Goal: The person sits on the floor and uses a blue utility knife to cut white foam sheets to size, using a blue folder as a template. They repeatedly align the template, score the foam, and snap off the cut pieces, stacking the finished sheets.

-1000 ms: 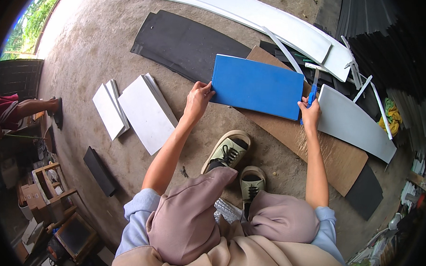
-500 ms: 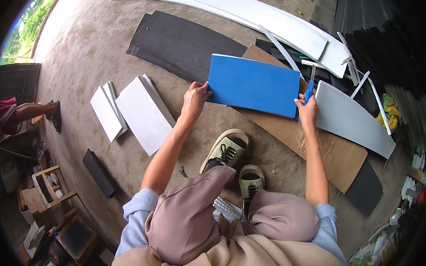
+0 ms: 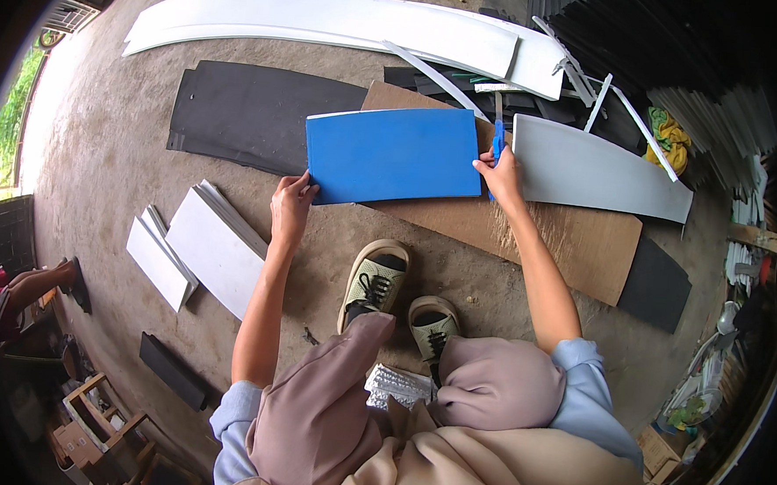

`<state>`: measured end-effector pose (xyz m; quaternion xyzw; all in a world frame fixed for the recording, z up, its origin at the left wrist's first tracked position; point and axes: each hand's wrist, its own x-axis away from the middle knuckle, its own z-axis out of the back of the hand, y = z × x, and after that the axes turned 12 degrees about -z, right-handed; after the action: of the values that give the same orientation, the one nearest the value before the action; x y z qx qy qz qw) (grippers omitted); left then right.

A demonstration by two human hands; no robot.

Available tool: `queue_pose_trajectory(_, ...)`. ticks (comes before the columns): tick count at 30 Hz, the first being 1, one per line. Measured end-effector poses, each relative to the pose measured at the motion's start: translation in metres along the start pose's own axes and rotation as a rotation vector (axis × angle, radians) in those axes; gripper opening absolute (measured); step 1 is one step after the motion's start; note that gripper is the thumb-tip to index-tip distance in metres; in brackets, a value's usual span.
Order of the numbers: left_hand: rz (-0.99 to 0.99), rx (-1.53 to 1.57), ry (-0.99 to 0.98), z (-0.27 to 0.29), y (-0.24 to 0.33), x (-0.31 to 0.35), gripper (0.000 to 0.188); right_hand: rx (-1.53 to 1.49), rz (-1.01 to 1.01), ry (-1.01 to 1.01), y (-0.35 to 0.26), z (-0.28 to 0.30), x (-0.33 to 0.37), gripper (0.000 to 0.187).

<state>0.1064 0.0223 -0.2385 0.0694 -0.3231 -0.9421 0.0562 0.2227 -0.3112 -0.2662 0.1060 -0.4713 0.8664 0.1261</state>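
A rectangular blue board point(image 3: 393, 155) with a thin white edge spans the gap between my two hands. My left hand point(image 3: 292, 204) is closed on its lower left corner, thumb on the face. At the right edge, my right hand point(image 3: 503, 176) has its fingertips against the board and is wrapped round a blue-handled utility knife point(image 3: 498, 138), whose blade points away from me. Behind and below the blue board lies a brown board point(image 3: 573, 243) with scored marks. A grey-white panel point(image 3: 595, 165) with a curved edge sits just right of my right hand.
Long white sheets point(image 3: 330, 15) and a dark grey sheet point(image 3: 246, 112) lie farther off. White rectangular pieces point(image 3: 213, 242) are stacked on the left, near a black strip point(image 3: 173, 370). Another person's legs point(image 3: 39, 290) show at the far left. White offcut strips point(image 3: 645, 133) stick up at right.
The whole scene has shifted left and turned slightly in the picture as my view swung right. Both hands keep their hold on the blue board, and the knife stays in my right hand.
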Motion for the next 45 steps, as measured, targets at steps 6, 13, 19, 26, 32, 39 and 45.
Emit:
queue_pose_trajectory(6,0.224,0.184,-0.038,-0.001,0.004,-0.004,0.031,0.208,0.003,0.047,-0.006,-0.004,0.002,0.030)
queue_pose_trajectory(13,0.289,1.273,0.012,0.013,0.026,-0.001,0.037,-0.150,-0.035,-0.009,0.004,0.008,0.005,0.033)
queue_pose_trajectory(19,0.165,1.408,0.196,0.030,0.020,-0.012,0.038,-0.626,-0.116,-0.356,-0.027,0.019,0.035,0.036)
queue_pose_trajectory(26,0.361,1.427,0.532,-0.007,0.082,-0.032,0.050,-0.893,-0.192,-0.376,-0.054,-0.010,0.098,0.036)
queue_pose_trajectory(32,0.350,1.122,0.218,-0.030,0.074,-0.042,0.046,-0.434,-0.390,-0.156,-0.029,0.048,0.101,0.034)
queue_pose_trajectory(39,0.376,0.867,0.094,-0.085,0.054,-0.035,0.039,-0.287,-0.359,-0.137,-0.032,0.063,0.081,0.035)
queue_pose_trajectory(45,0.479,0.458,-0.118,-0.065,0.028,-0.043,0.075,-0.451,-0.357,-0.309,-0.035,0.046,0.070,0.014)
